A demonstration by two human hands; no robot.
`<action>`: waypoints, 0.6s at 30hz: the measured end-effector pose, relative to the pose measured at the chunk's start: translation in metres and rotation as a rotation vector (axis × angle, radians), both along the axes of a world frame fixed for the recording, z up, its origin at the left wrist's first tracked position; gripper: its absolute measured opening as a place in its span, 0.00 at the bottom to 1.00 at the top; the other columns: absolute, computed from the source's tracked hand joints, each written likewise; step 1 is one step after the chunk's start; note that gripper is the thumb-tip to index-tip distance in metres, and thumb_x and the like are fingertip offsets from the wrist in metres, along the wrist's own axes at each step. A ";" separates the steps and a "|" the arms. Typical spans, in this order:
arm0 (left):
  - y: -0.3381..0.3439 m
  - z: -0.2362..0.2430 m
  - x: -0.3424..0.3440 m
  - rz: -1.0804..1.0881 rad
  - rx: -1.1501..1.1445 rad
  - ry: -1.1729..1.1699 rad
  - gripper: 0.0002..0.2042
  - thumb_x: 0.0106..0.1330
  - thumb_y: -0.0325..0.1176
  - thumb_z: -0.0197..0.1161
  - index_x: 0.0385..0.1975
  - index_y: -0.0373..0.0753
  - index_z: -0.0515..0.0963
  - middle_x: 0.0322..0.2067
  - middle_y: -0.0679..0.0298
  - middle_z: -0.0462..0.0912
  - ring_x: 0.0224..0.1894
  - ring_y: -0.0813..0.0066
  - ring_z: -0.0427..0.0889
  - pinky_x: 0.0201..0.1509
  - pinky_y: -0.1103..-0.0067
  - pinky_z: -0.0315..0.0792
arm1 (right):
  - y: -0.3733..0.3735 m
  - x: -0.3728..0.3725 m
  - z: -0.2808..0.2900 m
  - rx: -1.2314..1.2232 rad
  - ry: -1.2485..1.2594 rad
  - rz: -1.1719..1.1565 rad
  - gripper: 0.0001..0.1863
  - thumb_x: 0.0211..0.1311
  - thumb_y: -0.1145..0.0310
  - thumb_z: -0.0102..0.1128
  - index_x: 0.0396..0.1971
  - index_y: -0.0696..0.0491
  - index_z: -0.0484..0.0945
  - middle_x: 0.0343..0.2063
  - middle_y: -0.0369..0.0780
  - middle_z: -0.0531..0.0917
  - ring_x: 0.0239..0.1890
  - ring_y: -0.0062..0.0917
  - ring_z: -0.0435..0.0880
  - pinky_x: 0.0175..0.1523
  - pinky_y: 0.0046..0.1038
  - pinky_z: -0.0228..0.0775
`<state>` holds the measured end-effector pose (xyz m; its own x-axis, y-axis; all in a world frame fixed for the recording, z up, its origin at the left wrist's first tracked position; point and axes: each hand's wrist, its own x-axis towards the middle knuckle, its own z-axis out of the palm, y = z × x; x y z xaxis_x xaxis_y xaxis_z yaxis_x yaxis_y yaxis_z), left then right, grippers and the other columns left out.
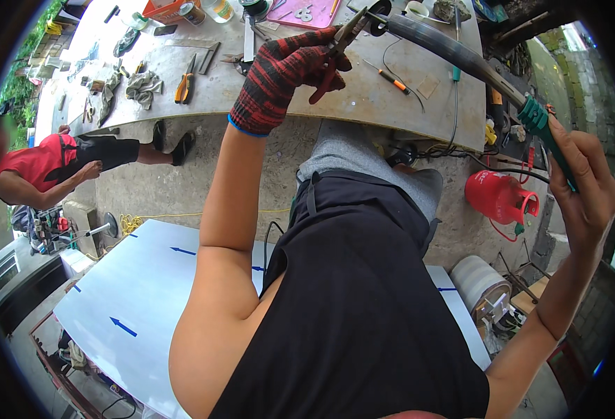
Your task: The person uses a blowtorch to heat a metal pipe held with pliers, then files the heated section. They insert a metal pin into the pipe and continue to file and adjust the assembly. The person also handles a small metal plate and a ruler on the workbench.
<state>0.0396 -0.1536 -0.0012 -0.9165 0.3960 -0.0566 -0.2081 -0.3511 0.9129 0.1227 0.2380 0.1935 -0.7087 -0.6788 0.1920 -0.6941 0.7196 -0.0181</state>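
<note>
My left hand (279, 80), in a red-and-black striped knit glove, is closed around pliers (335, 61) with red grips. Their jaws reach up to a small dark round metal piece (378, 10) above the table's far part; whether they pinch it is hard to see. My bare right hand (587, 178) grips the green handle of a gas torch (454, 54) at the right. Its dark, wide metal tube slants up and left, and its end lies right beside the round piece. No flame can be made out.
On the grey worktable (252, 105) lie orange-handled pliers (185, 80), a screwdriver (391, 78), a square (206, 59), a rag (143, 87) and a pink tray (300, 14). A red gas cylinder (492, 188) stands on the floor at right. Another person (46, 164) stands at left. Behind me lies a pale sheet (140, 279).
</note>
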 end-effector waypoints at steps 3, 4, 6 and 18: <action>0.002 0.003 0.001 -0.001 -0.005 0.027 0.22 0.69 0.34 0.60 0.60 0.29 0.73 0.42 0.47 0.86 0.38 0.59 0.89 0.47 0.67 0.85 | 0.000 0.002 0.000 0.019 0.011 -0.006 0.28 0.54 0.87 0.64 0.58 0.57 0.79 0.37 0.41 0.78 0.36 0.24 0.81 0.36 0.25 0.78; 0.003 0.003 0.001 -0.001 -0.006 0.037 0.23 0.69 0.34 0.60 0.60 0.29 0.73 0.42 0.47 0.86 0.38 0.59 0.89 0.47 0.67 0.85 | 0.000 0.003 0.001 0.024 0.011 -0.011 0.28 0.54 0.87 0.64 0.58 0.57 0.79 0.37 0.40 0.78 0.36 0.24 0.81 0.36 0.25 0.78; 0.005 0.002 0.001 0.002 -0.007 0.032 0.23 0.69 0.34 0.60 0.61 0.29 0.73 0.42 0.48 0.86 0.38 0.60 0.89 0.47 0.68 0.84 | -0.004 0.004 0.001 0.010 -0.003 -0.035 0.28 0.54 0.87 0.64 0.57 0.57 0.79 0.37 0.41 0.78 0.35 0.24 0.80 0.36 0.24 0.77; 0.008 -0.002 0.003 0.071 -0.043 0.099 0.23 0.70 0.36 0.61 0.61 0.30 0.73 0.42 0.50 0.87 0.38 0.62 0.89 0.48 0.70 0.82 | -0.010 0.006 0.009 -0.152 -0.250 -0.269 0.22 0.60 0.81 0.60 0.57 0.57 0.79 0.33 0.38 0.77 0.34 0.18 0.76 0.40 0.20 0.68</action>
<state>0.0428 -0.1456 -0.0029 -0.9440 0.3293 0.0198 -0.0924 -0.3215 0.9424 0.1285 0.2277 0.2021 -0.8949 -0.4398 0.0754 -0.4421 0.8511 -0.2830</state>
